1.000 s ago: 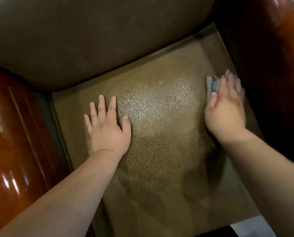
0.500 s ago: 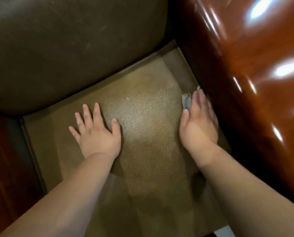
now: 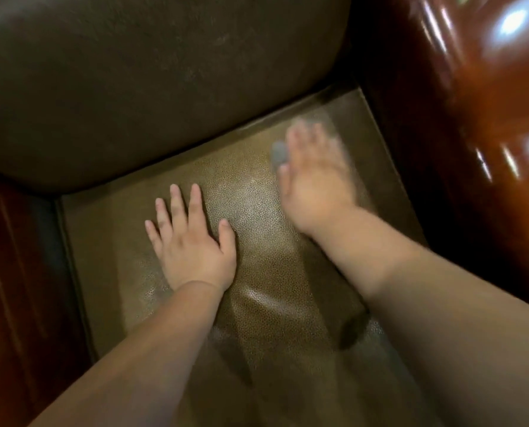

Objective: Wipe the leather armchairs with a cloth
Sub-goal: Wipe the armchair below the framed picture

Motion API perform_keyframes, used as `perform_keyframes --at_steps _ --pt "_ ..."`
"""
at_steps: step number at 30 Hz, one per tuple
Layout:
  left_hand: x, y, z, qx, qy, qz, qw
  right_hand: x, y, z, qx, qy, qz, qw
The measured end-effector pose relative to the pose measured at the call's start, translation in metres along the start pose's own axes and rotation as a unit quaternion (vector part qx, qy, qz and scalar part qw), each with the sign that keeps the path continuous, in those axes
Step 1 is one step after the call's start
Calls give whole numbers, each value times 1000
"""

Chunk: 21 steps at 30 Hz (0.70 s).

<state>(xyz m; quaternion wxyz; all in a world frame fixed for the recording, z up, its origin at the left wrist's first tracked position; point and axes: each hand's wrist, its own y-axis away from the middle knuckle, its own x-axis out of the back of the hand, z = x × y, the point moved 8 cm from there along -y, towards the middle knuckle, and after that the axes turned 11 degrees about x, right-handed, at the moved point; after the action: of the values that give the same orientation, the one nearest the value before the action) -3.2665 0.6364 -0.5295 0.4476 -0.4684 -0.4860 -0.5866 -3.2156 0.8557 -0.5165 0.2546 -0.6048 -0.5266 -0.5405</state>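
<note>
Two bare hands lie on the seat cushion [image 3: 257, 303] of a leather armchair, and that well between the arms is the nearest thing to a container we see: it holds only the hands, the forearms and a cloth. Our left hand [image 3: 192, 241] rests flat near the middle of the cushion, palm down, fingers straight and spread, gripping nothing. Our right hand [image 3: 315, 183] is further back and toward the right side, smeared by motion blur; its fingers look extended and lie over a grey cloth [image 3: 279, 154], of which only a small patch shows at the thumb side. Whether the fingers merely press on the cloth or curl round it, we cannot tell through the blur.

The cushion is olive-brown with a pebbled grain and catches a pale sheen between the two hands and again nearer us. Behind it rises the dark, rounded backrest [image 3: 149, 81], meeting the cushion along a seam just beyond the right fingertips. A glossy reddish-brown wooden armrest [image 3: 488, 149] walls the seat on the right, streaked with bright reflections and close beside the right hand; a second wooden armrest [image 3: 16, 288] closes the left side, well apart from the left hand. Both forearms reach in from the lower edge and cover part of the cushion front.
</note>
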Motion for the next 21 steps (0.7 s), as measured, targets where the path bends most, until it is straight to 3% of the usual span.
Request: perform_keyframes --at_steps 2,4,6,8,11,13,16,18,19,21 --pt "2 0 -1 -3 0 0 1000 -14 16 -57 181 3 -41 983" --pt "3 -1 -1 -7 -1 -2 1000 -12 12 -56 257 6 -62 964" --pt "1 -1 -1 -2 1 -2 1000 0 -16 -10 171 10 -29 985" --pt "-1 0 -3 1 1 8 1000 17 -35 55 -14 -10 26 1000" --pt "-4 0 -5 -2 -1 20 1000 19 -43 77 -166 -30 68 983" --pt "-5 0 -5 1 2 21 1000 11 -52 38 -147 -18 48 988" --pt "-4 0 -1 -3 6 19 1000 -4 -53 -28 18 4 -8 1000" --pt "-4 1 -2 -4 9 20 1000 -1 -49 -23 87 10 -26 996" --pt "-5 1 -3 -4 11 20 1000 5 -49 -2 75 13 -13 997" --pt "-8 1 -4 -2 10 20 1000 18 -48 56 -46 3 25 999"
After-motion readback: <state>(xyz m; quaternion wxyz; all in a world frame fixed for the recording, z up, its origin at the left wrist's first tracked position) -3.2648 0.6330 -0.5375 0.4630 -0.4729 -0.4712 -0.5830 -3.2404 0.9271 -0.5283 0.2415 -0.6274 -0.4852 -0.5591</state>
